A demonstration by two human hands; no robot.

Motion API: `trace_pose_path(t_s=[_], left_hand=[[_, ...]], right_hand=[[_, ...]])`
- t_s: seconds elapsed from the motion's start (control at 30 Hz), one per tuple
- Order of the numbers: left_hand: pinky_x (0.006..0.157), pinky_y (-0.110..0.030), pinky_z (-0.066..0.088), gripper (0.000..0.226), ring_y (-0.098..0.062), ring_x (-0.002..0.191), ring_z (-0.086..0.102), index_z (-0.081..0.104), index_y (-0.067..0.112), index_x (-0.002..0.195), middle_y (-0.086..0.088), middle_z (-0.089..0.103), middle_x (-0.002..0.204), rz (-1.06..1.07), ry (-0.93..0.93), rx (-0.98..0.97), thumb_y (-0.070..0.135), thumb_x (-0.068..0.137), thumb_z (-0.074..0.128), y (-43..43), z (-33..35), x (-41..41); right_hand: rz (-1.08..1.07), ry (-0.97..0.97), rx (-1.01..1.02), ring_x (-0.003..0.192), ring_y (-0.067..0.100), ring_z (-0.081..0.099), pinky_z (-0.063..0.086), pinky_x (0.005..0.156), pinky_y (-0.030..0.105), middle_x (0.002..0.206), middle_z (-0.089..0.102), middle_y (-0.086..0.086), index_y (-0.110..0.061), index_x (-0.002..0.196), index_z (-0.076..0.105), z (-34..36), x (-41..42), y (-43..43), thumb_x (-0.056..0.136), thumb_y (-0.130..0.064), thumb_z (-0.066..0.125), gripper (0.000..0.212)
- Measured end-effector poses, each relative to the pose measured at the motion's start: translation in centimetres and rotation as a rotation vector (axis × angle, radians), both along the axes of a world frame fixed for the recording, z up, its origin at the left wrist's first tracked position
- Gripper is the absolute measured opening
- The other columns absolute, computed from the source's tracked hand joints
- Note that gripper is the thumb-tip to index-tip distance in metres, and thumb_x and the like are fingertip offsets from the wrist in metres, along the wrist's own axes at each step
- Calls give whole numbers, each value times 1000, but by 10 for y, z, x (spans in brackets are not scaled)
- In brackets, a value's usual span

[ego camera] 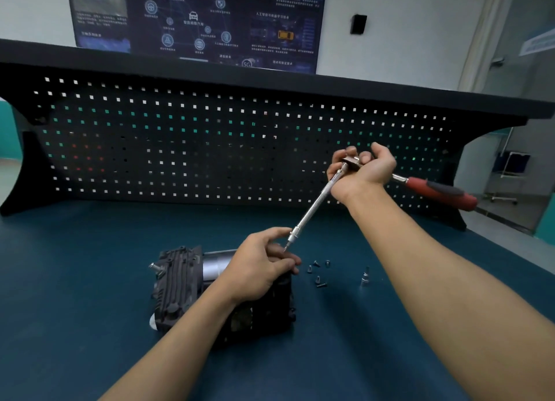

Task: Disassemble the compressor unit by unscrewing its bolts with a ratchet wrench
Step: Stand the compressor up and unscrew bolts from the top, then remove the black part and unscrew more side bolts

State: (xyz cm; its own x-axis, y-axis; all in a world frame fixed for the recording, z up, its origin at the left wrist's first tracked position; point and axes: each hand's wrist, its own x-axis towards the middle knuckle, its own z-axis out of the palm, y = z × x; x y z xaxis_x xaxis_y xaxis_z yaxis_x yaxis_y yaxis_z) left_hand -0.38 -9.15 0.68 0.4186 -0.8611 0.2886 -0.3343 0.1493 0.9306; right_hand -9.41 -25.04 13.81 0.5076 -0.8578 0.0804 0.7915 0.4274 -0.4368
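- Bench with a blue mat (90,280), black pegboard (180,148) behind it, dark poster (195,22) on the wall above.
- Compressor (180,283) lies on the mat, left of centre and near the front edge, under the left forearm.
- Look: dark ribbed casting with fins running along the left block, a bare silver cylinder section in the middle, and a darker block on the right. A small metal stub sticks out at the far-left corner, and something white shows at the near-left corner.
- Ratchet (435,190): red and black handle pointing right and slightly down. A long silver extension (318,202) slants from its head down-left to the compressor's top right.
- Right hand (360,172) is raised in front of the pegboard, fingers curled round the ratchet head where the extension joins.
- Left hand (261,268) rests on the compressor, fingers curled and pinching the extension's lower tip.
- Loose bolts (318,273) lie scattered on the mat just right of the compressor. A small silver socket (365,277) stands further right.
- Hidden: the left fingers cover where the tip meets the unit, so I cannot tell whether it sits on a bolt.
- Left hand and forearm cover much of the compressor's middle and right block.
- Right hand covers most of the ratchet head.
- Poster is cut off at the top, and its text is too blurred to read.
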Motion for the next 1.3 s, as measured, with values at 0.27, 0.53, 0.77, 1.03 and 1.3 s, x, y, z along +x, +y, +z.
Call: trace_pose_path(t_s=[0.27,0.53,0.77,1.03,1.3], left_hand=[[75,-18,56,47,-12,81,73,61,22,120,2,77,78,139,-140,22,-2,82,73,0,7,-5],[69,-19,56,38,-7,67,70,66,33,96,12,74,71,324,-275,25,5,75,83,-3,10,-14],[64,-15,53,30,-1,59,65,68,29,82,11,72,65,454,-381,-32,8,71,87,-2,16,-21],[63,-17,56,31,-3,60,70,66,32,86,13,73,68,427,-473,-106,14,72,88,20,45,-16],[62,-27,58,22,-4,60,68,66,21,91,6,71,60,175,-717,266,17,76,82,-42,34,-56]], right_hand=[[48,-21,127,57,16,58,31,52,21,67,53,-5,-22,48,35,-47,-42,-25,88,-28,48,43],[391,99,34,64,15,55,31,54,20,68,48,-5,-20,48,35,-128,-78,-21,84,-28,53,41],[506,217,-39,66,20,55,39,49,23,72,50,3,-16,52,38,-148,-73,2,84,-27,55,38],[493,290,-113,68,21,56,41,50,24,75,53,3,-16,52,41,-163,-83,0,82,-31,57,37],[335,251,-60,67,18,55,36,51,20,76,50,1,-18,54,40,-174,-110,-42,78,-32,60,34]])
